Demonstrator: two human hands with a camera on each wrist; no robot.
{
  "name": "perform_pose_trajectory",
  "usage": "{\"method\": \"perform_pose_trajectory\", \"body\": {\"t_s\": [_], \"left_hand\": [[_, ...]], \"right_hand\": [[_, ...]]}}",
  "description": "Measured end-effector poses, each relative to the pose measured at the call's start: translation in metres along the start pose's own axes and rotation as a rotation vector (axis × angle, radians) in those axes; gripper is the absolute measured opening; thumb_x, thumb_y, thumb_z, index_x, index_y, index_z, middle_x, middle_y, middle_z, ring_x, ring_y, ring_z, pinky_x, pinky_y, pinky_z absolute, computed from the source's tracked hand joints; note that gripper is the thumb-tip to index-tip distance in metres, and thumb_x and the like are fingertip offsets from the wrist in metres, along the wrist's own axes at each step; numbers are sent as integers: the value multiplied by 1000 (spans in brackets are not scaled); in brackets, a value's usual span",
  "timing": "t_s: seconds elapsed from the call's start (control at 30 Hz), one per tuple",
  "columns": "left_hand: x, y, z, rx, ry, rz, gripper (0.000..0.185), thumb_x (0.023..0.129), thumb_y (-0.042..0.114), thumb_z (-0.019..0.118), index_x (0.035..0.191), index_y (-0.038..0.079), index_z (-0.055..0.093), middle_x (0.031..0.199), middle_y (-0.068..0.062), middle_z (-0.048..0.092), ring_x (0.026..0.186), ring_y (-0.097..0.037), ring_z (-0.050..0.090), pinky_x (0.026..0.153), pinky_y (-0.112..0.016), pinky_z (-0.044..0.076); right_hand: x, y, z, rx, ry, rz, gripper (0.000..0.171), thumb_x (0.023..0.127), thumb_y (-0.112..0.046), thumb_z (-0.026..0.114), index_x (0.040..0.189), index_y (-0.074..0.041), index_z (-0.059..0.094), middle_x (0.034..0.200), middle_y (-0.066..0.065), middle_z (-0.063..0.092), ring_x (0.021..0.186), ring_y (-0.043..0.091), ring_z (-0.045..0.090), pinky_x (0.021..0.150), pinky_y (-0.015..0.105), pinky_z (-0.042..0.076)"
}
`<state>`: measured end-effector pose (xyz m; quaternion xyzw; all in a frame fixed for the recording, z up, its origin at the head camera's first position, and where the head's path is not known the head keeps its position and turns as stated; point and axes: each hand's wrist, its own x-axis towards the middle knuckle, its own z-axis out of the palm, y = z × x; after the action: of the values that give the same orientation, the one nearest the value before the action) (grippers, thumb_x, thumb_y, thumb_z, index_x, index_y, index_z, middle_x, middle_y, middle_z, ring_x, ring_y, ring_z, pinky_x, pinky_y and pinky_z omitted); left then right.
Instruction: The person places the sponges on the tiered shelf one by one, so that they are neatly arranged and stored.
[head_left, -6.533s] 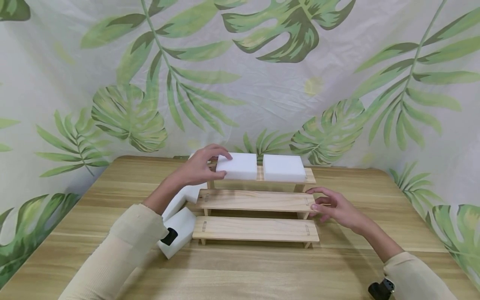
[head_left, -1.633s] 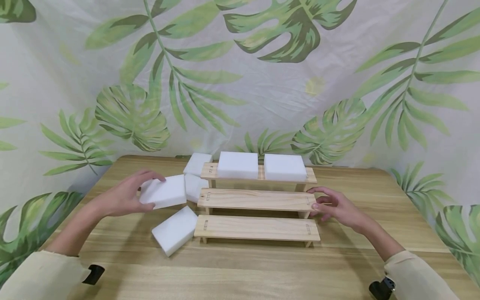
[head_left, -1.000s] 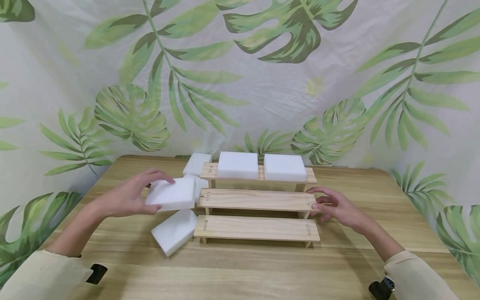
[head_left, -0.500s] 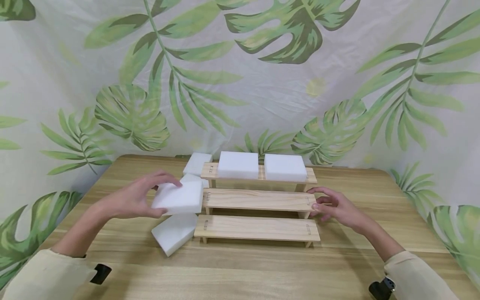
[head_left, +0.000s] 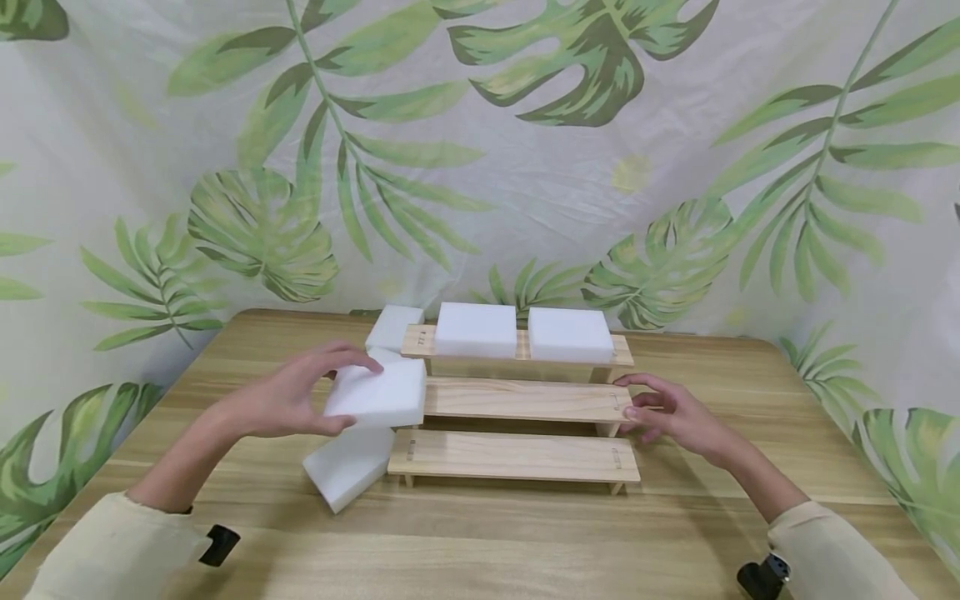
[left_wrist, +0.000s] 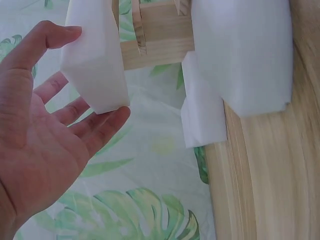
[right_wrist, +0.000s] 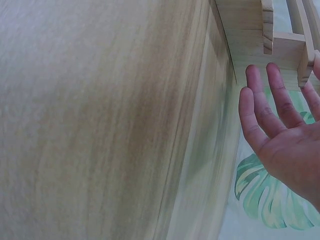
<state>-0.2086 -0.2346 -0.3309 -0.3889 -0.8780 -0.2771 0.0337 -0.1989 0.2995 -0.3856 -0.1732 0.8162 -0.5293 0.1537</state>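
Note:
My left hand [head_left: 296,396] grips a white foam block [head_left: 378,393] by its left side, with the thumb on the near edge and fingers on the far edge. The block overlaps the left end of the middle step of a three-step wooden display stand [head_left: 525,398]. In the left wrist view, thumb and fingertips press opposite sides of the held foam block [left_wrist: 97,60]. My right hand [head_left: 675,417] holds the right end of the middle step between thumb and forefinger. In the right wrist view, the right hand's [right_wrist: 287,130] other fingers extend loosely beneath the stand [right_wrist: 287,47].
Two white foam blocks [head_left: 477,329] [head_left: 570,335] sit side by side on the top step. Left of the stand lie a tilted block [head_left: 348,468], a block at the back [head_left: 395,327] and one partly hidden behind the held block. A leaf-print cloth [head_left: 525,208] hangs behind the wooden table [head_left: 480,542].
Earlier, my left hand was at the left block on the top step. Since then it has taken another block and carried it rightward to the middle step's left end. The right hand stays put.

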Motion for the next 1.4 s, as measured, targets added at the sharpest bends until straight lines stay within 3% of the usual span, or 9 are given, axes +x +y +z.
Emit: {"method": "perform_pose_trajectory", "body": {"t_s": [0.43,0.77,1.0,1.4], "left_hand": [[16,7,13,-62,5,52,52,77,10,85,125,14,67,125,-1,61,110,-18,57,84,-38,54],[22,14,18,-79,10,48,50,79,12,85,125,14,67,127,-1,61,112,-21,59,87,-40,55],[28,21,22,-86,14,63,48,80,13,86,125,14,68,128,-2,63,117,-22,59,91,-50,53],[42,34,35,-115,7,87,49,81,18,87,125,13,68,129,-2,62,119,-22,59,96,-46,51]], "right_hand": [[0,0,-1,-2,6,-3,53,105,-14,61,151,3,41,111,19,67,100,30,74,80,45,60],[-1,0,0,0,3,-3,53,105,-14,61,151,3,41,112,20,67,100,32,73,80,46,60],[-1,-1,-1,-4,4,-3,53,105,-15,62,151,2,42,113,20,67,100,31,73,80,46,60],[0,0,0,-5,6,2,53,105,-15,62,151,2,42,113,20,66,101,33,73,81,46,60]]}}
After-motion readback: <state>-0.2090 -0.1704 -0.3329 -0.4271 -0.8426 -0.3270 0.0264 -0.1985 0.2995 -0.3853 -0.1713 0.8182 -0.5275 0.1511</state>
